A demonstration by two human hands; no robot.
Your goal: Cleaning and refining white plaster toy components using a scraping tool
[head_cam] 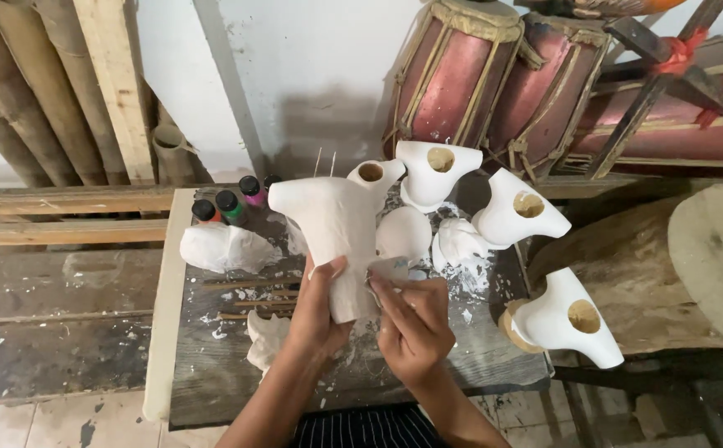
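Left hand wrapped around the lower stem of a white plaster figure, held upright above the grey wooden surface. Right hand pinched shut on a small grey scrap, perhaps sandpaper, pressed against the figure's right side. Behind and to the right, four similar white figures with round holes, standing well apart. Small paint bottles near the far left edge. Thin wooden sticks lying flat just left of the left hand. White crumbs scattered across the boards.

dusty wooden table, white figures, paint bottles
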